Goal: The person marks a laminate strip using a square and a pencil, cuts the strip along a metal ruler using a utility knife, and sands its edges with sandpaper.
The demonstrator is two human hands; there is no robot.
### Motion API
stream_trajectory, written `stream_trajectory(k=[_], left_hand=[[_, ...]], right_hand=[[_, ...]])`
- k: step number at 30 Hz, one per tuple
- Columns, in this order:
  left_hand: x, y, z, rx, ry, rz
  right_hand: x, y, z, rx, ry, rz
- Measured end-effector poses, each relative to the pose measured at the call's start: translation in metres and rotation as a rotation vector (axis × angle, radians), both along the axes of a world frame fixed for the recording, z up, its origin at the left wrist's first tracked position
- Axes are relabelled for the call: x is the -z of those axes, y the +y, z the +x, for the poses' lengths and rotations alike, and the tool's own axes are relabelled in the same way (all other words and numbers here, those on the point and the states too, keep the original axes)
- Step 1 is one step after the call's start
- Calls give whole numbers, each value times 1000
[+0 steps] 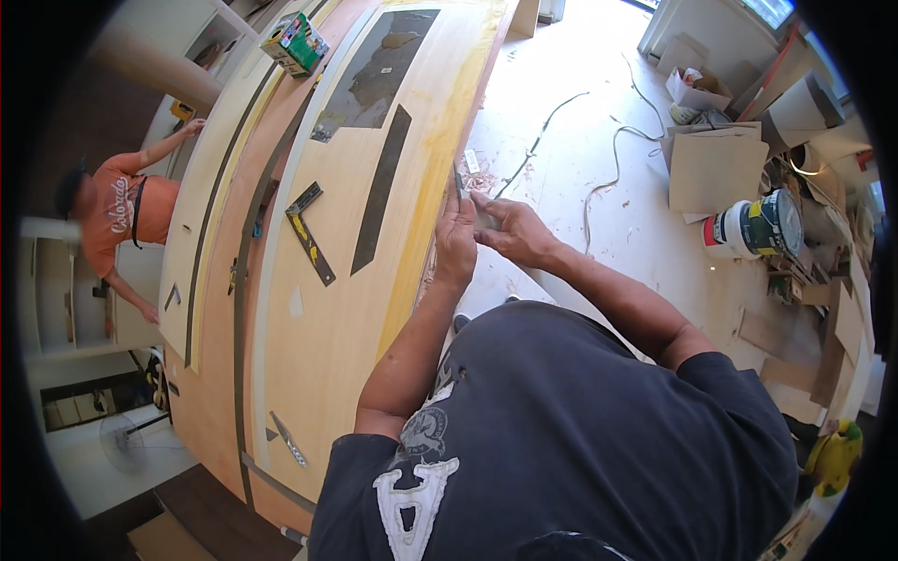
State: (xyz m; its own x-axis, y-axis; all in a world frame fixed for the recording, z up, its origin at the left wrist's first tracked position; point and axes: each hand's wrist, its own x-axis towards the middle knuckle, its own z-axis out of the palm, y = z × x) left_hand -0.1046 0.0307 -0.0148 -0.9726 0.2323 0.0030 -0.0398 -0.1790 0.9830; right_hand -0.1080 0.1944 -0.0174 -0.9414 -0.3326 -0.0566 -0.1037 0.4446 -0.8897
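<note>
At the right edge of a long pale wood panel, my two hands meet. My left hand is closed, with a thin dark strip showing at its fingertips along the edge. Close beside it, my right hand has its fingers bent and pressed together; what they hold is too small to make out. On the panel lie a long dark strip, a larger dark sheet with a cut outline, a small try square with yellow marks, and a utility knife near the panel's lower end.
Across the panels a co-worker in an orange shirt rests both hands on the far edge. A green box stands at the far end. Right of me are cords and shavings on the floor, a bucket, cardboard and wood offcuts.
</note>
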Motion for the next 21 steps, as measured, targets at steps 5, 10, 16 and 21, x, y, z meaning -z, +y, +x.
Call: stream_trajectory(k=[5, 10, 16, 21], left_hand=[[21, 3, 43, 49, 36, -155], [21, -12, 35, -100, 72, -3], [8, -8, 14, -62, 50, 34], [13, 1, 34, -111, 406, -359]], right_hand=[[-6, 14, -23, 158, -49, -86], [-11, 21, -31, 162, 12, -69], [-9, -18, 15, 24, 22, -88], [-9, -3, -3, 130, 23, -81]])
